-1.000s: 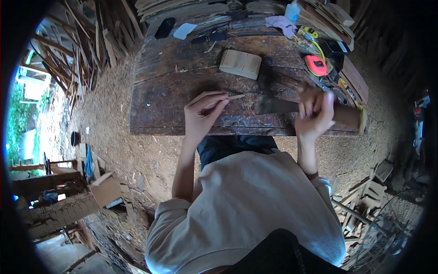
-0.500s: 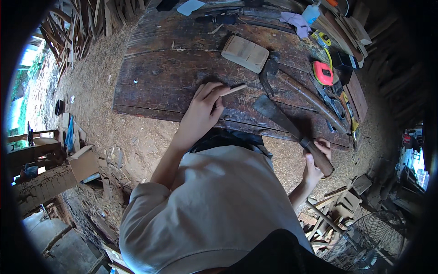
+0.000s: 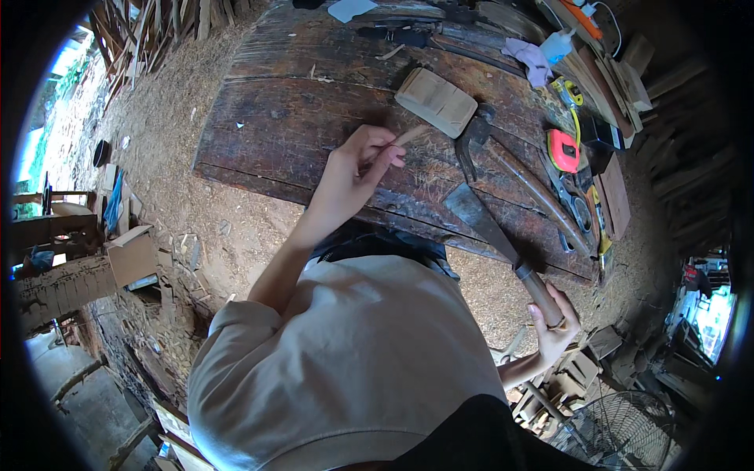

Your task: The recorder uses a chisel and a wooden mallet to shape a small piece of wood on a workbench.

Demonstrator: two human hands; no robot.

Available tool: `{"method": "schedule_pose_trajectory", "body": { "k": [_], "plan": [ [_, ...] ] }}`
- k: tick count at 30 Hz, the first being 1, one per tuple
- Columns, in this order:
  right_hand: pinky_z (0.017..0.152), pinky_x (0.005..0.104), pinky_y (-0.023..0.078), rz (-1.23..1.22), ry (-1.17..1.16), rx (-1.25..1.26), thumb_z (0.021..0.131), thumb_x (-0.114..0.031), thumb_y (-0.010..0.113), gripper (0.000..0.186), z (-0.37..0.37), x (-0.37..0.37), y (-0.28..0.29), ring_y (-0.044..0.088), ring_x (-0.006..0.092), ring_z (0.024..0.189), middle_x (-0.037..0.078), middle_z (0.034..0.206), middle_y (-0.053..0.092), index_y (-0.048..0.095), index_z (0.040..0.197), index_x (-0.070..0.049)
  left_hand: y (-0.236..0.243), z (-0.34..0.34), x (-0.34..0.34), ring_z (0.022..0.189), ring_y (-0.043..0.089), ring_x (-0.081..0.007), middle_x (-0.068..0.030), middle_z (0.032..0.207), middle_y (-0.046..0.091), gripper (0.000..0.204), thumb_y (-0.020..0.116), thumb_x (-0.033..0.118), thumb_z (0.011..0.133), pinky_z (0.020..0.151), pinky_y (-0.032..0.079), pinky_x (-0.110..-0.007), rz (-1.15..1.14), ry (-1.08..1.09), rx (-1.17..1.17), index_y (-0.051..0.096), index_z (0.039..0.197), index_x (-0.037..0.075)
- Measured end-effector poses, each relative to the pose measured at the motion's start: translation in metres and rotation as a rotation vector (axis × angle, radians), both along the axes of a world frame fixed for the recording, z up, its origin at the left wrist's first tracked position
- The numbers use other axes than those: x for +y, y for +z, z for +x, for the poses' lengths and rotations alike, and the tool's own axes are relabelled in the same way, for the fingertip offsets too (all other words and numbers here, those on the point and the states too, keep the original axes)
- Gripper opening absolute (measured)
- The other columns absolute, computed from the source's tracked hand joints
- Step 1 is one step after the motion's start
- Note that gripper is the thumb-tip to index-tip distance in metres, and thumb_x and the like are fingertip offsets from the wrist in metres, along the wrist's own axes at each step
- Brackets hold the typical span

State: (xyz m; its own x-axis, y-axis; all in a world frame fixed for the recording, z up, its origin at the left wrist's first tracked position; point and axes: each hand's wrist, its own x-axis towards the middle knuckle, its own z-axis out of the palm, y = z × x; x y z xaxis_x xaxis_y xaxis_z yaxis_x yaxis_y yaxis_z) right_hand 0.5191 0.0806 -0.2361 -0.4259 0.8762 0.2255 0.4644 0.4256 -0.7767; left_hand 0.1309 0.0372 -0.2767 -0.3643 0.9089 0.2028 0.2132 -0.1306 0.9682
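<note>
Dark, worn plank bench (image 3: 298,118) sitting on a dirt floor (image 3: 157,133) covered in sawdust, scrap wood (image 3: 157,23) piled around the edges, daylight and greenery (image 3: 47,102) showing at far left.

"Where's the room?"

"Left of my left hand (image 3: 353,169) the bench (image 3: 267,118) is bare. Just past my fingers a wooden block (image 3: 436,102) and hammer (image 3: 475,137) crowd in; the big blade (image 3: 481,220) bars the right."
</note>
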Motion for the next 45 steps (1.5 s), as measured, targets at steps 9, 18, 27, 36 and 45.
{"method": "schedule_pose_trajectory", "body": {
  "k": [9, 18, 27, 36, 45],
  "plan": [
    [0.07, 0.0415, 0.05, 0.148, 0.001, -0.461, 0.067, -0.005, 0.07, 0.037, -0.03, 0.003, -0.01, 0.061, 0.0305, 0.077, 0.016, 0.091, 0.064, 0.062, 0.103, -0.003, 0.027, -0.005, 0.002, 0.082, 0.045, -0.0069, -0.0043, 0.097, 0.053, 0.032, 0.043, 0.007, 0.097, 0.073, 0.038, -0.02, 0.073, -0.296, -0.629, 0.044, 0.126, -0.006],
    [0.054, 0.0288, 0.045, -0.335, 0.051, -0.257, 0.071, -0.01, 0.078, 0.026, -0.049, -0.002, -0.032, 0.058, 0.0123, 0.061, 0.011, 0.08, 0.066, 0.063, 0.091, -0.002, 0.034, 0.002, 0.013, 0.075, 0.04, -0.0069, -0.0026, 0.092, 0.047, 0.034, 0.041, 0.015, 0.1, 0.069, 0.035, -0.021, 0.142, -0.301, -0.738, 0.047, 0.127, -0.005],
    [0.05, 0.0192, 0.036, -0.669, 0.371, 0.542, 0.084, -0.015, 0.064, 0.028, -0.091, -0.018, -0.071, 0.051, 0.0059, 0.058, 0.005, 0.07, 0.059, 0.059, 0.101, 0.007, 0.044, 0.012, 0.024, 0.073, 0.036, -0.0069, -0.0003, 0.087, 0.045, 0.037, 0.04, 0.016, 0.1, 0.066, 0.033, -0.022, 0.249, -0.302, -0.669, 0.042, 0.132, -0.004],
    [0.041, 0.0217, 0.032, -0.725, 0.55, 0.686, 0.095, -0.032, 0.048, 0.045, -0.137, -0.017, -0.071, 0.042, 0.0067, 0.042, 0.005, 0.058, 0.052, 0.056, 0.105, 0.011, 0.056, 0.022, 0.014, 0.069, 0.033, -0.0061, 0.0023, 0.079, 0.037, 0.039, 0.035, 0.027, 0.102, 0.063, 0.03, -0.021, 0.184, -0.354, -0.694, 0.042, 0.125, -0.003],
    [0.046, 0.0207, 0.038, -0.755, 0.565, 0.538, 0.097, -0.031, 0.044, 0.039, -0.14, -0.016, -0.063, 0.045, 0.0062, 0.049, 0.004, 0.064, 0.051, 0.051, 0.115, 0.003, 0.065, 0.017, 0.016, 0.115, 0.049, -0.0148, -0.0098, 0.132, 0.048, 0.044, 0.039, 0.022, 0.1, 0.091, 0.046, -0.032, 0.098, -0.397, -0.166, 0.035, 0.141, 0.003]
  ]
}}
